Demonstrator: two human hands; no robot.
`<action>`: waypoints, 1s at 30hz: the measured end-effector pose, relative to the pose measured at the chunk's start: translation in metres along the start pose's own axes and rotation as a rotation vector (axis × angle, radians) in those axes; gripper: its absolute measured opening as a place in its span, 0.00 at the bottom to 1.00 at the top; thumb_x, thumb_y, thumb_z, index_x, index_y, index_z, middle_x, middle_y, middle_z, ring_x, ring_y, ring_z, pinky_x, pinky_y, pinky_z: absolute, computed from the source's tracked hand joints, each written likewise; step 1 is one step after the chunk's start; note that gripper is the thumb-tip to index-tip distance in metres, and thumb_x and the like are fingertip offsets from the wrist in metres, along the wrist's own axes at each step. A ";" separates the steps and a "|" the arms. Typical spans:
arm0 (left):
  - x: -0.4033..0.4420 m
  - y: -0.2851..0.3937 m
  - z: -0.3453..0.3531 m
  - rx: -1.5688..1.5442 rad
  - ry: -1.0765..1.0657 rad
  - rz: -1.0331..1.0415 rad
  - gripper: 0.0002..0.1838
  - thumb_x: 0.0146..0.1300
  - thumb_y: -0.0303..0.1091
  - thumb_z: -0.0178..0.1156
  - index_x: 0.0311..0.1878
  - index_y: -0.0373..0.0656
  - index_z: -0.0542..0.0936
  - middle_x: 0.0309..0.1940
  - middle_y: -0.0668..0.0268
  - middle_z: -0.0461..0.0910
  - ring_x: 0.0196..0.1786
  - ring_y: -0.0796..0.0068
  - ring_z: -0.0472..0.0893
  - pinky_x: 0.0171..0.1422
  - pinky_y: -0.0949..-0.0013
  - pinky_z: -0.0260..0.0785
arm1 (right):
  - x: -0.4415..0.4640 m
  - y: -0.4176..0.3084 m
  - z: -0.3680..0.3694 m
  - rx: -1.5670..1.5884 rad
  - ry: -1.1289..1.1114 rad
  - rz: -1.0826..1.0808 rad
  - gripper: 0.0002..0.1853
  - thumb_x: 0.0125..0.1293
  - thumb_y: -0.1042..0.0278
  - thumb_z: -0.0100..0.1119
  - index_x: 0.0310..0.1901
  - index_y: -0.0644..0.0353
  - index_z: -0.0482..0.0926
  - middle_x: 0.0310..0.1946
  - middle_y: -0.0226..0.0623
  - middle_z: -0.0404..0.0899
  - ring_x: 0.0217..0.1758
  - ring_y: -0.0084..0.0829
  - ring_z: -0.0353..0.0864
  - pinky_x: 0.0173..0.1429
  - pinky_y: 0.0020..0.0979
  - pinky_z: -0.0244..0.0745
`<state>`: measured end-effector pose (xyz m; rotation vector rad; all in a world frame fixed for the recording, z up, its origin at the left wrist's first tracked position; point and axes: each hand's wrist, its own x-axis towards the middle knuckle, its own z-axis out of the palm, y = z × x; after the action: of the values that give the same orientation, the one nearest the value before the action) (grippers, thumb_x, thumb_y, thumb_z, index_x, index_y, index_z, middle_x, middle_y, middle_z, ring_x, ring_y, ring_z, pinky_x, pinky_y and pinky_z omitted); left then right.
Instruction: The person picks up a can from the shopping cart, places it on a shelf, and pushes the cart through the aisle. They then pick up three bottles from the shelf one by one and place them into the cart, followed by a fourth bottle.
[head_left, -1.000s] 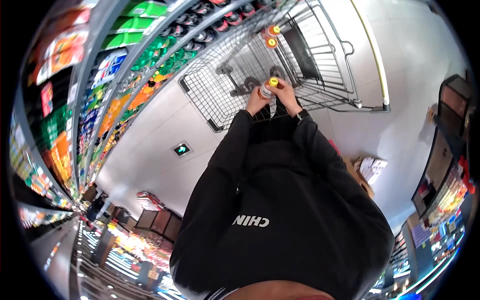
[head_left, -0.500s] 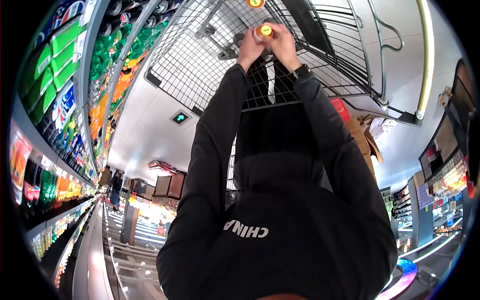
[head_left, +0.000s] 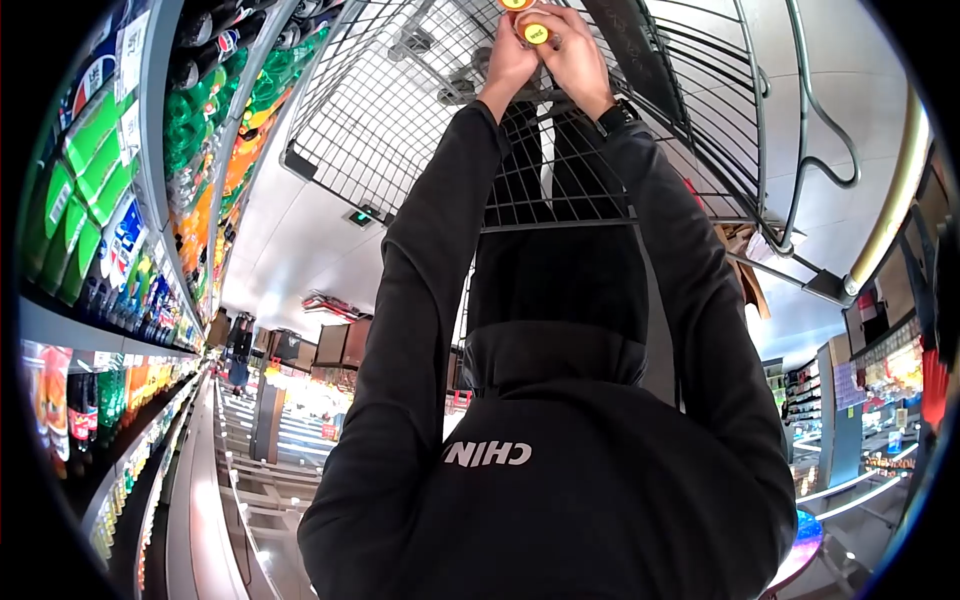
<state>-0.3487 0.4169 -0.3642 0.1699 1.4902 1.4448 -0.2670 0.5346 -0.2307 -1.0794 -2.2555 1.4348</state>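
Head view: my left hand [head_left: 513,60] and right hand [head_left: 576,66] still grip the yellow-capped bottle [head_left: 537,34] over the cart [head_left: 301,166], now appearing closer to another bottle [head_left: 517,4], so handling continues.

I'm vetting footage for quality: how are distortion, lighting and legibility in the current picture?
Head view: strong fisheye distortion, shelf edges bowed, corners black; same head view: bright glare on the pale floor, background lights at lower left washed out; again head view: lettering on the lower yellow cap too small to read.
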 end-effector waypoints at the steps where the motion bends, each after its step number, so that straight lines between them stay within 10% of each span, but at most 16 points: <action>1: -0.011 0.034 0.012 0.290 0.008 0.013 0.32 0.68 0.30 0.63 0.71 0.39 0.60 0.64 0.57 0.75 0.65 0.65 0.77 0.69 0.66 0.71 | -0.001 -0.002 -0.003 0.038 -0.009 0.008 0.15 0.61 0.74 0.66 0.48 0.47 0.85 0.57 0.34 0.79 0.61 0.43 0.79 0.62 0.38 0.76; 15: -0.042 0.027 -0.029 0.546 0.048 -0.287 0.20 0.70 0.43 0.62 0.59 0.43 0.80 0.45 0.62 0.86 0.44 0.68 0.85 0.49 0.66 0.76 | -0.004 0.017 0.004 -0.032 -0.148 -0.101 0.25 0.64 0.80 0.57 0.61 0.44 0.76 0.64 0.40 0.73 0.68 0.48 0.73 0.69 0.41 0.72; 19: -0.089 0.077 -0.030 0.553 0.057 -0.320 0.17 0.73 0.40 0.58 0.59 0.43 0.79 0.43 0.63 0.86 0.43 0.73 0.85 0.47 0.69 0.76 | -0.012 0.019 -0.016 -0.076 -0.265 0.246 0.34 0.63 0.75 0.56 0.72 0.41 0.67 0.67 0.44 0.70 0.67 0.51 0.73 0.67 0.44 0.73; 22: -0.122 0.092 -0.034 0.499 0.115 -0.289 0.15 0.75 0.39 0.57 0.58 0.42 0.79 0.42 0.64 0.86 0.42 0.75 0.85 0.46 0.71 0.75 | -0.025 0.056 -0.032 -0.021 -0.284 0.484 0.26 0.65 0.64 0.60 0.67 0.49 0.73 0.50 0.48 0.85 0.56 0.50 0.82 0.59 0.44 0.77; 26: -0.164 0.083 -0.040 0.404 0.146 -0.248 0.15 0.75 0.39 0.57 0.57 0.40 0.78 0.41 0.62 0.86 0.40 0.74 0.85 0.45 0.71 0.76 | -0.049 0.056 -0.084 0.062 -0.477 0.486 0.15 0.72 0.63 0.58 0.55 0.61 0.81 0.39 0.32 0.85 0.40 0.22 0.84 0.40 0.27 0.79; 30: -0.207 0.055 -0.036 0.252 0.131 -0.193 0.12 0.73 0.33 0.58 0.56 0.42 0.79 0.39 0.63 0.84 0.37 0.75 0.84 0.42 0.69 0.76 | -0.088 -0.012 -0.140 0.253 -0.320 0.535 0.15 0.77 0.63 0.52 0.58 0.57 0.79 0.47 0.32 0.84 0.48 0.25 0.85 0.49 0.29 0.80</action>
<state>-0.3037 0.2645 -0.2158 0.0833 1.7446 1.1306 -0.1324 0.5638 -0.1387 -1.5290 -1.9718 2.1733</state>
